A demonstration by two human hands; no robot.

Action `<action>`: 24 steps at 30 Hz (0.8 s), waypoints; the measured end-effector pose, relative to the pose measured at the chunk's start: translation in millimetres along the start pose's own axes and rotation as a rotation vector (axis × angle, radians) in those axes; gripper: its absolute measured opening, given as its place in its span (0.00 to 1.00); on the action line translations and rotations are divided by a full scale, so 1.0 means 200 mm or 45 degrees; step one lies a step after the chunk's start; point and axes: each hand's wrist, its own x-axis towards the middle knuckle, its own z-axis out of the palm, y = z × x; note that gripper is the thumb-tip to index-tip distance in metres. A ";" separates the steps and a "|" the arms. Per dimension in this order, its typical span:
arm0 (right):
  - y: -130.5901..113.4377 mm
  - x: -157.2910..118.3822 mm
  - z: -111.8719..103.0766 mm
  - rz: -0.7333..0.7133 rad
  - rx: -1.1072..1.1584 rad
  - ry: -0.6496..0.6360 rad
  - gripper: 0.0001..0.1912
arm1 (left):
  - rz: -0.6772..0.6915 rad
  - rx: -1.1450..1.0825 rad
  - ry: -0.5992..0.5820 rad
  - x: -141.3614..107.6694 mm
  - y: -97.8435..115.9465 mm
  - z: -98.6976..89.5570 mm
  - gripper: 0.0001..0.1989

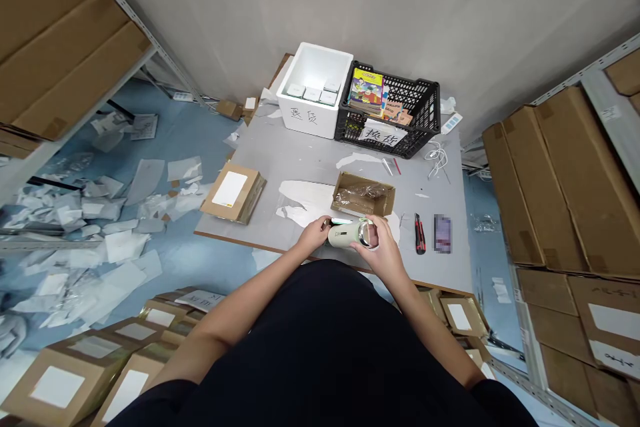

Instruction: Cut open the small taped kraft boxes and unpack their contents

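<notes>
The fingers of the right hand (387, 251) are bent round the lid end of the bottle (340, 235), thumb on the near side and forefinger over the far side, with little opening beyond its width. The left hand (311, 236) has its fingers curled in at the base end; from this height I cannot tell whether they grip it or only steady it.

The bottle lies on its side between the hands, long axis running left to right, base to the left and shiny lid (363, 235) to the right. Both hands are close, one at each end. It is over the near part of the worktop (300, 155), just on the person's side of the open box (357, 181).

A small dark mark on the bottle is too small to read. The black basket (425, 86) carries a sign (383, 135) reading 换货; the foam box (299, 117) has handwriting that looks like 退货. The label (229, 189) on the parcel (240, 175) is unreadable.
</notes>
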 end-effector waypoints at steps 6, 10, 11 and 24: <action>0.05 0.03 0.05 -0.063 -0.069 -0.014 0.34 | -0.019 -0.178 0.053 0.00 -0.05 0.04 0.15; 0.09 0.02 0.08 -0.154 -0.106 -0.099 0.34 | -0.097 -0.370 0.039 0.00 -0.10 0.07 0.17; 0.11 0.02 0.09 -0.182 -0.122 -0.137 0.35 | -0.109 -0.418 0.037 0.00 -0.11 0.08 0.17; 0.19 0.14 0.19 -0.771 -0.600 -0.596 0.29 | -0.090 -0.494 0.106 0.01 -0.10 0.08 0.15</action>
